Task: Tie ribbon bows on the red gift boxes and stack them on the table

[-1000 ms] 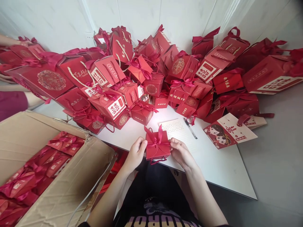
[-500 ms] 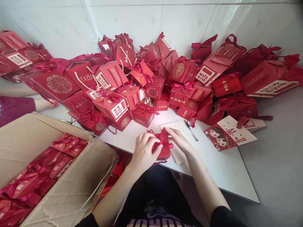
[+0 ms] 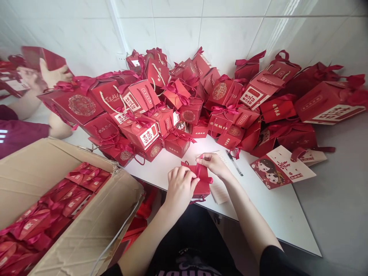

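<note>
A small red gift box (image 3: 202, 187) with a red ribbon sits at the near edge of the white table (image 3: 267, 207), right in front of me. My left hand (image 3: 179, 188) lies over the box's left side, fingers curled and pinching the ribbon. My right hand (image 3: 212, 164) is at the box's top right, its fingertips pinched on the ribbon's other end. Under and beside the box lies a sheet of paper (image 3: 220, 188) with writing.
A large heap of red gift boxes and bags (image 3: 184, 99) fills the back of the table against the tiled wall. A pen (image 3: 235, 164) and a flat printed bag (image 3: 280, 168) lie to the right. An open cardboard carton (image 3: 86, 226) of flat red boxes stands at left. Another person's hands (image 3: 48, 76) hold a red box at far left.
Both my hands moved from the sides of the box onto its top and took hold of the ribbon. The person at left raised a red box.
</note>
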Action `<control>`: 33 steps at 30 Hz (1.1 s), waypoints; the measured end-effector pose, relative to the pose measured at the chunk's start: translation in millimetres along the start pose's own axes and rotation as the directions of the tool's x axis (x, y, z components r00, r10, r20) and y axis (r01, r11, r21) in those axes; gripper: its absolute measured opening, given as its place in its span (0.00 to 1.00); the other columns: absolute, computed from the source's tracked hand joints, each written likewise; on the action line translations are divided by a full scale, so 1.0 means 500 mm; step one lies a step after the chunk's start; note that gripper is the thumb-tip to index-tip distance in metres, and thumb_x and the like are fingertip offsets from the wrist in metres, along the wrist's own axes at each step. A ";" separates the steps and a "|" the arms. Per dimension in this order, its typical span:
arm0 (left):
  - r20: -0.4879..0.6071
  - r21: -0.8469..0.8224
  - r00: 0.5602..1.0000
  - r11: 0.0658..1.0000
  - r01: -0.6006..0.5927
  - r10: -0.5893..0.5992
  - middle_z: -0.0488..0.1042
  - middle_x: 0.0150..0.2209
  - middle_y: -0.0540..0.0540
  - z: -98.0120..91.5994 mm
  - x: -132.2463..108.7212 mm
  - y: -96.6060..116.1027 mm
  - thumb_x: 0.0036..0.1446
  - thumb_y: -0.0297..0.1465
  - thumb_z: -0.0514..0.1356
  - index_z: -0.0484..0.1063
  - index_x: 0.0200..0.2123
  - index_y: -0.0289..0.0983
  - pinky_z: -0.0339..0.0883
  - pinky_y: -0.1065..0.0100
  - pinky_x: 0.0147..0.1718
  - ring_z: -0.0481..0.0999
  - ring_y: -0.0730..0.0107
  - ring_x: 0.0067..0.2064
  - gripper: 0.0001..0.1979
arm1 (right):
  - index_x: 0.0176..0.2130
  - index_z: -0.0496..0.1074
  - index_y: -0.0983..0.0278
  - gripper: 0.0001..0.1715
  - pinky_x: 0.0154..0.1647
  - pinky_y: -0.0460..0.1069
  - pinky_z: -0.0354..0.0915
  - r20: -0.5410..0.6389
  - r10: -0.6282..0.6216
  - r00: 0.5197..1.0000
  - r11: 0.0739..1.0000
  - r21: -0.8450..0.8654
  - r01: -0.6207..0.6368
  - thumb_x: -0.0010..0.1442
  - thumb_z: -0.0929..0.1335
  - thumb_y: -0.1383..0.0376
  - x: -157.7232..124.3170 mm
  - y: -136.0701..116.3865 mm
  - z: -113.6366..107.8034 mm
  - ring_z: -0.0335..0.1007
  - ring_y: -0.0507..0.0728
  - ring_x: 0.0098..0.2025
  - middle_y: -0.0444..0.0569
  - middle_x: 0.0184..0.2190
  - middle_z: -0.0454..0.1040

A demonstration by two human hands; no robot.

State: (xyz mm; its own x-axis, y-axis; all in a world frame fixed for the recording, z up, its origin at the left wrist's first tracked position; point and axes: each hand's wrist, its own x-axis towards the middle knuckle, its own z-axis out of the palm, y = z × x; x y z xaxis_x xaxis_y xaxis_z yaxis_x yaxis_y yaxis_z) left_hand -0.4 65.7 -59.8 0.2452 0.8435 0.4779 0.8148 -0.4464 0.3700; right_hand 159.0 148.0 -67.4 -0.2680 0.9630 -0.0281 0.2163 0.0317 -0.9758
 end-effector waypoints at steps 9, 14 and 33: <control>0.051 -0.030 0.999 0.999 0.013 -0.011 0.69 0.33 0.47 -0.003 0.004 -0.005 0.56 0.30 0.59 0.68 0.30 0.37 0.59 0.61 0.38 0.66 0.63 0.39 0.04 | 0.22 0.68 0.65 0.21 0.26 0.47 0.59 -0.045 0.007 0.999 0.990 -0.140 -0.013 0.46 0.68 0.49 0.014 -0.012 0.006 0.60 0.50 0.22 0.41 0.19 0.68; 0.054 -0.027 0.998 0.999 0.023 -0.021 0.68 0.34 0.47 -0.002 0.004 -0.004 0.55 0.30 0.60 0.69 0.30 0.37 0.59 0.61 0.39 0.66 0.63 0.39 0.03 | 0.23 0.68 0.64 0.15 0.28 0.49 0.61 -0.113 -0.002 0.994 0.965 -0.260 -0.028 0.51 0.67 0.55 0.018 -0.022 0.008 0.63 0.52 0.23 0.43 0.19 0.68; 0.148 -0.067 0.987 0.995 0.070 -0.059 0.72 0.31 0.49 -0.004 0.009 -0.002 0.57 0.30 0.58 0.67 0.28 0.37 0.58 0.63 0.39 0.66 0.66 0.36 0.06 | 0.28 0.71 0.65 0.06 0.33 0.45 0.62 0.223 -0.006 0.975 0.840 -0.528 0.126 0.56 0.67 0.66 0.036 -0.086 0.043 0.70 0.52 0.31 0.45 0.27 0.75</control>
State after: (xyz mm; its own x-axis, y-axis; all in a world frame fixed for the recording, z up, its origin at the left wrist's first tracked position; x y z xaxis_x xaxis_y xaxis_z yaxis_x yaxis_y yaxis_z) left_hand -1.0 69.6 -56.4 0.2719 0.9033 0.3317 0.7930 -0.4056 0.4545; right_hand 124.8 158.5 -30.8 -0.4724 0.8786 -0.0696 0.6432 0.2896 -0.7088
